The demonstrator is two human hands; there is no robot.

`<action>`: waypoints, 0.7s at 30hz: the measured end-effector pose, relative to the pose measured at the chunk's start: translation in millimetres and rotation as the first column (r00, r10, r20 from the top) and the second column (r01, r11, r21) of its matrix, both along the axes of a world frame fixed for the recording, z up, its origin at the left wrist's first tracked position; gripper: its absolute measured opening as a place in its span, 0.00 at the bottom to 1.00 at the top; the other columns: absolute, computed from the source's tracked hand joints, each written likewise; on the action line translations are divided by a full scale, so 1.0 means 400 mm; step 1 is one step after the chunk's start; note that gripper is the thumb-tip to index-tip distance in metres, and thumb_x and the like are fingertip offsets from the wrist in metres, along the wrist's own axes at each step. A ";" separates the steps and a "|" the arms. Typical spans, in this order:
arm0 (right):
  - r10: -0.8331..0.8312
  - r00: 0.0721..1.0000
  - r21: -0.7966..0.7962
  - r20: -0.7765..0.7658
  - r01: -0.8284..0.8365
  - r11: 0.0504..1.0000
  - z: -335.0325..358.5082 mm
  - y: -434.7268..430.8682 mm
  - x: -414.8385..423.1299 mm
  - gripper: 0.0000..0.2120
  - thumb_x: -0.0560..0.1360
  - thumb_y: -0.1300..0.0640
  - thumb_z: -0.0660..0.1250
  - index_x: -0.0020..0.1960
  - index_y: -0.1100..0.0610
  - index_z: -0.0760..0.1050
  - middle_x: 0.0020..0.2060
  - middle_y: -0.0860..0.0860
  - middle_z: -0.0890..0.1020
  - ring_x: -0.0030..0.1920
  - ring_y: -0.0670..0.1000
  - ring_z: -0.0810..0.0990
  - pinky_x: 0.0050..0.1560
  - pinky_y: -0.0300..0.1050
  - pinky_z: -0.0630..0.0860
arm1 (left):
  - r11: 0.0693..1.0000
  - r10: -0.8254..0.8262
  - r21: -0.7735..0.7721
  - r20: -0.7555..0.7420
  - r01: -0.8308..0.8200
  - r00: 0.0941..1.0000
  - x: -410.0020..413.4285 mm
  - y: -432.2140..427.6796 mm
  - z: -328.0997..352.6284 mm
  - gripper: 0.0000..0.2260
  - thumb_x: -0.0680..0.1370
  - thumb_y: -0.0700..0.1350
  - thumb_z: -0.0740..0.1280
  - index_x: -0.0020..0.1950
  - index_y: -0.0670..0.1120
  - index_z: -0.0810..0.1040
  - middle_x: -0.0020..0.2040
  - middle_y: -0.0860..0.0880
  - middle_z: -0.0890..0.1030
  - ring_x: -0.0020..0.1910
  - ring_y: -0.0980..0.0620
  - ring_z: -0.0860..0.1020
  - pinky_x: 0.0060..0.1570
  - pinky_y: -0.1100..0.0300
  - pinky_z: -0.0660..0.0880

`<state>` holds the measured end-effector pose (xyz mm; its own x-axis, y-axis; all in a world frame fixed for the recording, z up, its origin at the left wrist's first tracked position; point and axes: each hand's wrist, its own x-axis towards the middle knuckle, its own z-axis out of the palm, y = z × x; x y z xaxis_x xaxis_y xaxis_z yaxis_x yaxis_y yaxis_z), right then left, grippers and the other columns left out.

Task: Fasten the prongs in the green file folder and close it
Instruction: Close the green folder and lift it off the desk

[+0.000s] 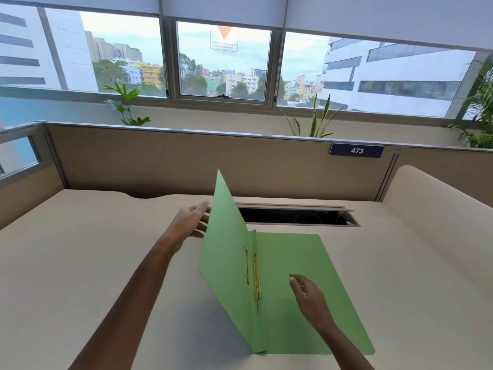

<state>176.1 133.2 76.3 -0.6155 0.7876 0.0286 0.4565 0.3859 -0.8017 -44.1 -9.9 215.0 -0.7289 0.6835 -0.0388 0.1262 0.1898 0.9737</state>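
The green file folder (296, 265) lies on the beige desk with its right half flat. Its left cover (226, 244) stands nearly upright. My left hand (190, 221) is behind that cover's outer edge, fingers against it, holding it up. The brass prong fastener (257, 276) lies flat along the inner fold. My right hand (306, 292) hovers over the flat right half, fingers loosely curled and holding nothing.
The beige desk (106, 263) stretches to both sides. A cable slot (296, 216) with a raised lid sits just behind the folder. A partition wall (186, 161) with a label "473" (357, 150) closes off the back. Plants and windows lie beyond.
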 end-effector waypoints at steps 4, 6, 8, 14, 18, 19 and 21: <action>-0.037 0.991 -0.160 -0.128 0.016 0.987 0.099 0.047 0.013 0.17 0.80 0.54 0.53 0.63 0.62 0.71 0.60 0.61 0.76 0.53 0.53 0.74 0.58 0.50 0.72 | 0.984 -0.160 0.061 -0.124 0.168 0.979 0.091 0.077 -0.010 0.12 0.82 0.47 0.51 0.52 0.47 0.73 0.42 0.48 0.77 0.36 0.54 0.75 0.36 0.62 0.72; -0.051 0.977 -0.308 -0.207 -0.016 0.951 0.139 0.072 0.027 0.19 0.80 0.53 0.50 0.64 0.62 0.70 0.60 0.61 0.75 0.55 0.56 0.74 0.58 0.52 0.72 | 0.971 -0.221 0.053 -0.165 0.232 0.961 0.129 0.116 -0.033 0.14 0.82 0.47 0.51 0.61 0.44 0.72 0.49 0.46 0.78 0.40 0.54 0.76 0.38 0.63 0.72; -0.091 0.955 -0.451 -0.284 -0.049 0.891 0.173 0.104 0.047 0.21 0.81 0.51 0.48 0.64 0.62 0.69 0.58 0.60 0.74 0.56 0.58 0.74 0.57 0.52 0.72 | 0.962 -0.263 0.023 -0.183 0.271 0.947 0.165 0.149 -0.057 0.16 0.81 0.46 0.52 0.66 0.42 0.69 0.55 0.45 0.76 0.45 0.53 0.75 0.40 0.64 0.72; -0.233 0.917 -0.661 -0.323 -0.042 0.749 0.216 0.203 0.106 0.21 0.79 0.45 0.48 0.53 0.57 0.74 0.46 0.55 0.80 0.40 0.53 0.81 0.34 0.44 0.79 | 0.918 -0.381 -0.220 -0.247 0.331 0.891 0.231 0.211 -0.164 0.22 0.80 0.48 0.56 0.74 0.47 0.59 0.74 0.43 0.65 0.71 0.46 0.66 0.70 0.50 0.65; -0.227 0.941 -0.649 -0.250 0.011 0.761 0.214 0.239 0.143 0.20 0.79 0.46 0.52 0.44 0.56 0.78 0.31 0.53 0.81 0.28 0.50 0.81 0.28 0.39 0.78 | 0.878 -0.391 -0.397 -0.278 0.266 0.877 0.236 0.224 -0.250 0.26 0.80 0.49 0.58 0.75 0.46 0.54 0.75 0.43 0.61 0.74 0.46 0.61 0.73 0.49 0.61; -0.193 0.958 -0.616 -0.211 0.023 0.788 0.213 0.241 0.152 0.19 0.79 0.48 0.53 0.44 0.57 0.79 0.32 0.53 0.80 0.28 0.50 0.81 0.28 0.39 0.78 | 0.860 -0.391 -0.447 -0.271 0.245 0.879 0.236 0.223 -0.270 0.26 0.79 0.49 0.59 0.75 0.46 0.55 0.75 0.43 0.62 0.73 0.46 0.62 0.73 0.49 0.62; -0.146 0.982 -0.496 -0.119 0.069 0.866 0.200 0.242 0.168 0.16 0.79 0.53 0.56 0.50 0.63 0.78 0.36 0.54 0.81 0.31 0.50 0.81 0.28 0.38 0.77 | 0.812 -0.385 -0.548 -0.241 0.202 0.891 0.241 0.221 -0.308 0.27 0.78 0.49 0.60 0.75 0.47 0.56 0.73 0.41 0.64 0.72 0.44 0.63 0.71 0.47 0.65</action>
